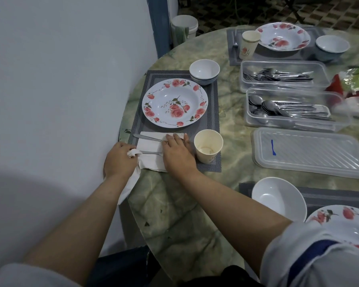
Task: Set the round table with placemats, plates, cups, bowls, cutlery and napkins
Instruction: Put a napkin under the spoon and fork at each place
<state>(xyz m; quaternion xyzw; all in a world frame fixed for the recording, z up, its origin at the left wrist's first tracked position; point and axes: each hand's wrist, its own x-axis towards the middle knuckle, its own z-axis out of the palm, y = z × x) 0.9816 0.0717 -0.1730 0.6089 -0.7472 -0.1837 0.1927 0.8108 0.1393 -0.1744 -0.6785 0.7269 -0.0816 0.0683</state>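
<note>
left hand [120, 160] grip bunching napkin [151, 156], right hand [177, 151] flat atop

Single head-worn wide-angle view, looking forward and steeply down from above the near edge of the round table [174, 204], close over both forearms. Faces across the tabletop toward its far edge and the floor beyond, wall filling the left side. No second view to overlap.

Beyond my fingers [175, 139]: white plate [174, 102] with pink roses, green leaves, on grey woven placemat [212, 112]. White napkin [151, 150] under them. Cream cup [208, 146] right. Table [174, 204] green marbled.
</note>
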